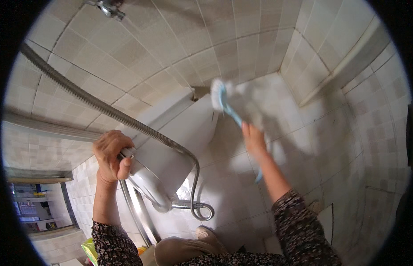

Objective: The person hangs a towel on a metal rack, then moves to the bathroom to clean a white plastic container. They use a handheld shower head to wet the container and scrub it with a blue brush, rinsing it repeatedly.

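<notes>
My right hand [254, 138] grips a light-blue long-handled scrub brush [230, 111]. Its white-bristled head is raised, blurred, beside the far end of a smooth white bathroom fixture [190, 133]. Below the wrist, the tail of the handle shows again. On the left, my left hand [111, 154] is closed around the end of a pale frame profile [128, 153]; the fingers hide most of it. A ribbed metal shower hose [120, 114] hangs across the fixture, between my hands. It loops near a chrome hand shower [185, 204] at the fixture's near rounded end.
A chrome tap [110, 11] juts from the tiled wall [180, 43]. Metal rails [140, 212] run down below my left hand. A shelf unit [35, 206] stands beyond at the left. One shoe [206, 232] is on the tiled floor [233, 196]. A ledge [343, 63] borders the right side.
</notes>
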Available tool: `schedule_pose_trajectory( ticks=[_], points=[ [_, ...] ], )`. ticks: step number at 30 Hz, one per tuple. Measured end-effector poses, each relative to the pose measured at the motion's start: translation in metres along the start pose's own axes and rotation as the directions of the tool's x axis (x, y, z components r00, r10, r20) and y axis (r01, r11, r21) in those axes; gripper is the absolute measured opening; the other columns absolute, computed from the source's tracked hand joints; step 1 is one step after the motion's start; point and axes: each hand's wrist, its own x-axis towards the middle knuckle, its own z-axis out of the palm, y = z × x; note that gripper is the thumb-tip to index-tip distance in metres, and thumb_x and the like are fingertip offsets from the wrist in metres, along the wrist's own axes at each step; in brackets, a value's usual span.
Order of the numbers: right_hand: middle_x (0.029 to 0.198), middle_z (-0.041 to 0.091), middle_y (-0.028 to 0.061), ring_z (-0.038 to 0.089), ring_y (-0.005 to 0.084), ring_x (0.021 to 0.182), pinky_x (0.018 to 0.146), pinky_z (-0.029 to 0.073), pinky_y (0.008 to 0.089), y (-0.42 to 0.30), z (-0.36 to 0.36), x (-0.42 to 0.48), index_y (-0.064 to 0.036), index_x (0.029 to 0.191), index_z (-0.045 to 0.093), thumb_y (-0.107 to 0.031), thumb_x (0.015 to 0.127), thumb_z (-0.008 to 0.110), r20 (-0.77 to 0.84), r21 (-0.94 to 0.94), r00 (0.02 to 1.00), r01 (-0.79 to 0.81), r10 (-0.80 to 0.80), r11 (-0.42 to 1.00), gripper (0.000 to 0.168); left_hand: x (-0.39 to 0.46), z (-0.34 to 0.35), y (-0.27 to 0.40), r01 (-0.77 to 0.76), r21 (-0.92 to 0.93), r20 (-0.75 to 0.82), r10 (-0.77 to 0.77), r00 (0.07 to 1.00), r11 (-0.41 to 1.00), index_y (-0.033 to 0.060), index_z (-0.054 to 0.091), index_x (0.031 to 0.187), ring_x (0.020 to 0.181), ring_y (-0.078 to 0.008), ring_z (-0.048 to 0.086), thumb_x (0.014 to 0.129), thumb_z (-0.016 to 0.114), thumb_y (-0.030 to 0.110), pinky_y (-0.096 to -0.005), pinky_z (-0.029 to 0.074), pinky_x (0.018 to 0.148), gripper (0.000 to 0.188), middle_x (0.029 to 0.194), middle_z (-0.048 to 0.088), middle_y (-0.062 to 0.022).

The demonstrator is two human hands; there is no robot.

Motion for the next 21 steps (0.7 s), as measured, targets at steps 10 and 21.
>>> schedule_pose_trajectory(
  ticks=[10,21],
  points=[
    [0.073,0.059,0.0215,0.059,0.0370,0.071,0.064,0.043,0.0464,0.005,0.011,0.014,-0.001,0.081,0.059,-0.044,0.095,0.033,0.176,-0.074,0.966,-0.179,0.190,0.981,0.053,-0.004,0.000,-0.009,0.035,0.014,-0.034,-0.035,0.999,0.999,0.0047,0.055,0.063,0.051,-0.0260,0.052,0.083,0.047,0.047,-0.0335,0.042,0.052,0.047,0.057,0.052,-0.0088],
    [0.087,0.064,0.0177,0.060,0.0367,0.082,0.072,0.046,0.0467,-0.088,-0.022,0.121,-0.005,0.089,0.064,-0.043,0.092,0.041,0.428,-0.306,0.845,0.469,-0.321,0.828,0.044,-0.020,-0.008,-0.015,0.119,0.053,0.028,-0.121,0.992,0.991,0.0040,0.057,0.065,0.052,-0.0262,0.053,0.083,0.045,0.047,-0.0342,0.042,0.053,0.048,0.058,0.054,-0.0093]
  ],
)
